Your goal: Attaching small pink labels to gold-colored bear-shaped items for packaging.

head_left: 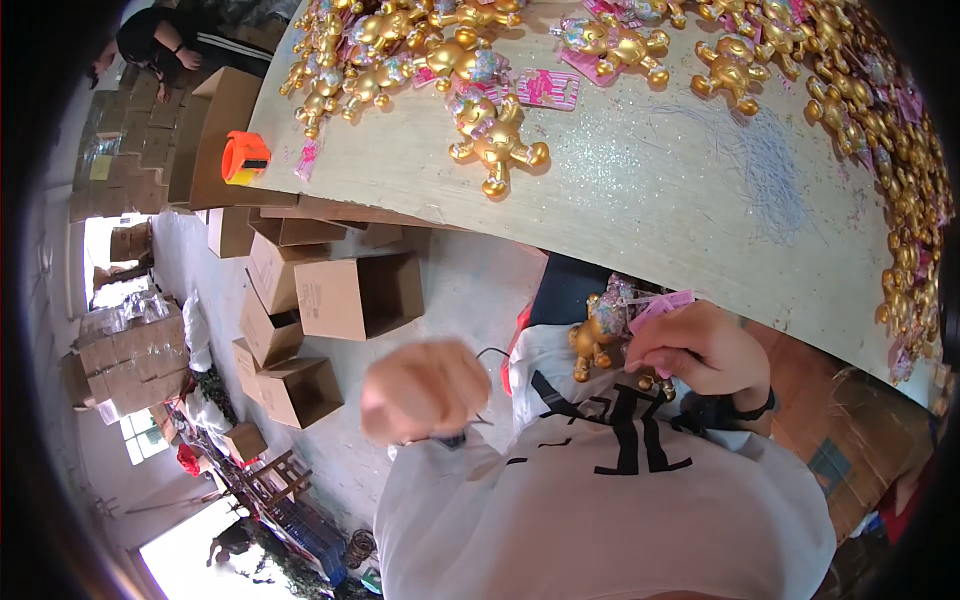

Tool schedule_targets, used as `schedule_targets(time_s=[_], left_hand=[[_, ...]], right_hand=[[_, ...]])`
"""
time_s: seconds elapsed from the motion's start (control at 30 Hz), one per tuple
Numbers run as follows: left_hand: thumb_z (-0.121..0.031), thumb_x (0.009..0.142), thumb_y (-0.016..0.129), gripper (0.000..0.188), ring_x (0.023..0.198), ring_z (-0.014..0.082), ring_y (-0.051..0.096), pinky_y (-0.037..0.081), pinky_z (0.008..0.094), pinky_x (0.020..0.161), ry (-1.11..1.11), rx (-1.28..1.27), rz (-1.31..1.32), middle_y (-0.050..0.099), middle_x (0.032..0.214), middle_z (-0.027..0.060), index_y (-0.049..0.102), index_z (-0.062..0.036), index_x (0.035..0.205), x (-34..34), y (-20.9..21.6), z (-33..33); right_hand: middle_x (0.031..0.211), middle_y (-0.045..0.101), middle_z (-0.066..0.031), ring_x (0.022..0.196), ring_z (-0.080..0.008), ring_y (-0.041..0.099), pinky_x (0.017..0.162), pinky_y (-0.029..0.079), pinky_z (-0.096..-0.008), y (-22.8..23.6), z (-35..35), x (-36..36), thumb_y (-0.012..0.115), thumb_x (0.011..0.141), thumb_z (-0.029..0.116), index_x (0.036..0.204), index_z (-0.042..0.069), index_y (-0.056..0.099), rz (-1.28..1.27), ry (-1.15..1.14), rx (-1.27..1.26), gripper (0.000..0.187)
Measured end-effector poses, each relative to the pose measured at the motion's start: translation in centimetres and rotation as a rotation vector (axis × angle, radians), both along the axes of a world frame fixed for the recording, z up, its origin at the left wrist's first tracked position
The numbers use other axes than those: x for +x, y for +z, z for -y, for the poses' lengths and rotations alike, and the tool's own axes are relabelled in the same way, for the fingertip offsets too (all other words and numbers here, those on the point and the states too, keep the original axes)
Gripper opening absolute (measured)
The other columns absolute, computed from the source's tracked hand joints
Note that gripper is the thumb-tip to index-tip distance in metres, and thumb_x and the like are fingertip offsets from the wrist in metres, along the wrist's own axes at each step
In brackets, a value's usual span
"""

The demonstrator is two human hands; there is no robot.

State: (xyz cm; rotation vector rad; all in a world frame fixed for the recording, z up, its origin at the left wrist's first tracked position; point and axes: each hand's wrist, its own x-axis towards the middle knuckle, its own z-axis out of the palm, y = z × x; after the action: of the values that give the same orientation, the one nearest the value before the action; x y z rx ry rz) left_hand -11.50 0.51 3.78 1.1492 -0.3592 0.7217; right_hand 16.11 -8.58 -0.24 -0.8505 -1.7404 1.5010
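Note:
Close to my body, below the table's front edge, is a gold gingerbread-man ornament with a glittery, pastel-coloured top. My right hand is closed at its pink tag, thumb and fingers pinched together. Out to the left, over the floor, my left hand is smeared by motion. It looks compact, but its fingers and anything in them cannot be made out. On the table ahead lies another gold gingerbread-man ornament, near a pink-and-white striped card.
Many similar ornaments crowd the table's back and right side. Thin pale strings lie there. An orange tape roll sits at the left corner. Open cardboard boxes stand on the floor. Another person bends at far left.

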Motion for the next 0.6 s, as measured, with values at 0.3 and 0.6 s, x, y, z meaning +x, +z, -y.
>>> schedule_targets(time_s=[0.3, 0.6], left_hand=[[-0.018, 0.09, 0.044, 0.01, 0.054, 0.0145, 0.042, 0.049, 0.0401, 0.073, 0.258, -0.035, 0.572, 0.04, 0.051, 0.0003, 0.036, -0.0136, 0.084, -1.1, 5.1, 4.9], [-0.004, 0.084, 0.053, 0.019, 0.068, 0.0128, 0.046, 0.051, 0.0388, 0.074, 0.632, 0.062, 0.65, 0.04, 0.063, 0.0009, 0.036, -0.0107, 0.09, -6.8, 11.4, 9.0]], right_hand=[[0.109, 0.06, -0.01, 0.093, -0.028, 0.058, 0.079, 0.047, -0.0385, 2.1, -1.4, -2.9, 0.064, 0.087, 0.016, 0.111, 0.0, 0.057, -0.313, 0.098, 0.471, 0.03], [0.101, 0.061, -0.0165, 0.096, -0.034, 0.059, 0.078, 0.049, -0.0407, 11.7, 1.6, -1.6, 0.051, 0.093, 0.01, 0.096, -0.005, 0.062, -1.261, 1.585, 0.401, 0.019]])
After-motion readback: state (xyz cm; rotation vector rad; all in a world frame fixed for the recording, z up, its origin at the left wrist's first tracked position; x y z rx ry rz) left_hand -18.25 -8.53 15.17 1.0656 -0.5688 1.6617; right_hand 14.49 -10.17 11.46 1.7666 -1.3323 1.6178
